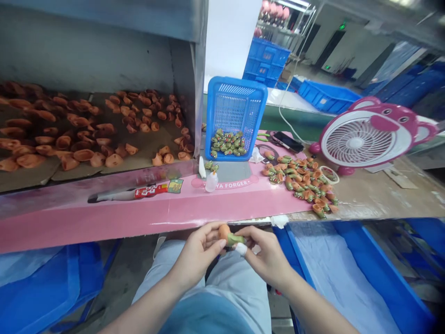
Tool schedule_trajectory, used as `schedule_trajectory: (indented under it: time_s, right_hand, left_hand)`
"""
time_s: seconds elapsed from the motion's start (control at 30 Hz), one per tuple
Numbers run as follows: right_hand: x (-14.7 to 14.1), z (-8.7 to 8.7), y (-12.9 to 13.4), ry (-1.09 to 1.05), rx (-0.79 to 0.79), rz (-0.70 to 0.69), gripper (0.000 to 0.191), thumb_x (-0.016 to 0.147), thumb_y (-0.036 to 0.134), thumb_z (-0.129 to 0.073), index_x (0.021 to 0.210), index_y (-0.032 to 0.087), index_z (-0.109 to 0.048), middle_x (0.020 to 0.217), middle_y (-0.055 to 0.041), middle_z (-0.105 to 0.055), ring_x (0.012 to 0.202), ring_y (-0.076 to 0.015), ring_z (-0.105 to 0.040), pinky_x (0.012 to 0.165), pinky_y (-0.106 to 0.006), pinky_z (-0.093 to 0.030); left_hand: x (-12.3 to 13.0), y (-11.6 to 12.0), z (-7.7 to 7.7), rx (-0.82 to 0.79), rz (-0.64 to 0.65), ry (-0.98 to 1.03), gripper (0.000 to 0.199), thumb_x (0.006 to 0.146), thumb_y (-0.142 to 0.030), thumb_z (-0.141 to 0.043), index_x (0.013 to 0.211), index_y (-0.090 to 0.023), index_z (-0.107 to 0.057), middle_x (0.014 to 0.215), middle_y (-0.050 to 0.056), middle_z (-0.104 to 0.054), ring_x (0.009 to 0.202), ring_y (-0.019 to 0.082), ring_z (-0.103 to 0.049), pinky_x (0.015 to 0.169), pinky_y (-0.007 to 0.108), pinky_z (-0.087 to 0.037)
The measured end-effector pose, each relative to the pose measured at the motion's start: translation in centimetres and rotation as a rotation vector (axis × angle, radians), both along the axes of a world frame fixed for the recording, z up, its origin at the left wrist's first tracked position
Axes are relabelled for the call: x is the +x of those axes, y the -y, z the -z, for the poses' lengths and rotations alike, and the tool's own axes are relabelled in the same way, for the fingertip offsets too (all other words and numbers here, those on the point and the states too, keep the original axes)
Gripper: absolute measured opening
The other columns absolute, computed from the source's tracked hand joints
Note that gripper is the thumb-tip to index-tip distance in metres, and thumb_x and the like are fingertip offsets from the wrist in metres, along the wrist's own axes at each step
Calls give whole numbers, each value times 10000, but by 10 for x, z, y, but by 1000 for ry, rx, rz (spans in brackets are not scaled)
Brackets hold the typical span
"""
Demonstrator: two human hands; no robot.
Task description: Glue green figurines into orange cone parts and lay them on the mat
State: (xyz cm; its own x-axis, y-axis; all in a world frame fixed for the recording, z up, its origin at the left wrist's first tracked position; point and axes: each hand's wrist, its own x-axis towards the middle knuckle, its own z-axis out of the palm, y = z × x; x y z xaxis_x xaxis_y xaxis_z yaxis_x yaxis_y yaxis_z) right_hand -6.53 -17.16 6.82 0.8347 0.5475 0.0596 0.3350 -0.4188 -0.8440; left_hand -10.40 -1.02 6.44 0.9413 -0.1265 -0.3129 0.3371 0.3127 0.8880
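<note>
Fingers of the left hand pinch the rounded orange end of a small orange-and-green piece, while those of the right hand — its thumb wearing a white wrap — close on the green end. The piece sits between the two hands, over the lap, just off the front edge of the counter. The step in hand looks like joining or adjusting the two coloured parts; the next move seems to call for a steady left grip and light pressure from the right, though whether the parts are already fixed cannot be told.

Leftmost, hollow orange shells lie scattered in an open compartment. Farther right, a small translucent bottle stands on the pink mat, near a blue basket propped on end, green pieces in its lower part. A phone lies toward the counter's back edge; nearer the front edge spreads a heap of similar orange-and-green parts — many showing open orange cups. Right of it stands a pink animal-faced fan.
</note>
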Motion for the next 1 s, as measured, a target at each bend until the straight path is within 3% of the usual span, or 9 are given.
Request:
schedule_trajectory:
  time_s: [0.17, 0.27, 0.37, 0.47, 0.63, 0.73, 0.8, 0.9, 1.0]
  right_hand:
    - [43, 46, 18, -25, 18, 192, 185, 704, 301, -548, 815, 160, -592, 610, -4, -577, 513, -122, -505, 498, -226, -418]
    - [83, 66, 37, -30, 86, 374, 299, 705, 362, -520, 875, 121, -571, 583, -28, -569, 461, -149, -512, 421, -251, -421]
    - [109, 76, 44, -42, 180, 514, 524, 731, 422, -474, 1146, 111, -400, 741, -71, -597, 536, -184, -571, 455, -296, -472]
    - [105, 80, 36, -16, 225, 573, 616, 744, 434, -467, 1245, 151, -247, 865, -82, -577, 654, -188, -583, 583, -332, -496]
    - [80, 85, 0, 33, 192, 471, 420, 763, 391, -455, 1121, 177, -406, 939, -86, -555, 732, -176, -546, 656, -313, -472]
    - [74, 88, -16, 69, 164, 399, 356, 761, 347, -457, 1076, 179, -450, 920, -78, -565, 740, -179, -539, 677, -322, -458]
    - [73, 91, -19, 107, 147, 387, 337, 759, 326, -457, 1059, 173, -460, 919, -82, -566, 766, -190, -537, 705, -341, -446]
    - [74, 93, -17, 171, 124, 390, 307, 767, 289, -439, 1046, 164, -459, 906, -86, -565, 779, -193, -536, 721, -349, -437]
    - [73, 93, -16, 232, 104, 387, 286, 761, 226, -420, 1038, 168, -457, 898, -76, -567, 785, -180, -539, 719, -323, -444]
  left_hand:
    - [1, 0, 26, 188, -89, 57, 426, 733, -218, -519, 1143, -174, -411, 1247, 120, -430, 1136, 230, -402, 919, 364, -357]
    - [-7, -11, 23, 353, -107, 125, 450, 761, -234, -480, 1198, -219, -372, 1304, 97, -358, 1136, 230, -400, 921, 363, -361]
    - [-13, -32, 13, 510, -172, 243, 391, 785, -232, -448, 1173, -252, -408, 1292, 63, -376, 1160, 219, -368, 924, 343, -357]
    - [-9, -68, 4, 747, -323, 345, 345, 800, -244, -422, 1145, -245, -432, 1267, 62, -399, 1168, 209, -353, 941, 347, -331]
    - [39, -137, -19, 1398, -541, 433, 323, 804, -279, -380, 1105, -181, -446, 1191, 79, -462, 1108, 191, -402, 902, 315, -354]
    - [86, -166, -37, 1509, -502, 366, 313, 783, -323, -412, 1044, -174, -499, 1122, 100, -506, 1065, 250, -418, 880, 380, -337]
    - [117, -179, -46, 1535, -393, 322, 246, 735, -345, -492, 893, -175, -571, 982, 89, -578, 966, 253, -480, 817, 378, -367]
    - [150, -190, -53, 1516, -174, 259, 179, 680, -327, -585, 658, -150, -569, 665, 15, -595, 642, 155, -538, 628, 302, -419]
    - [166, -196, -58, 1490, -81, 256, 180, 729, -281, -549, 642, -123, -537, 551, -41, -529, 487, 89, -468, 531, 244, -388]
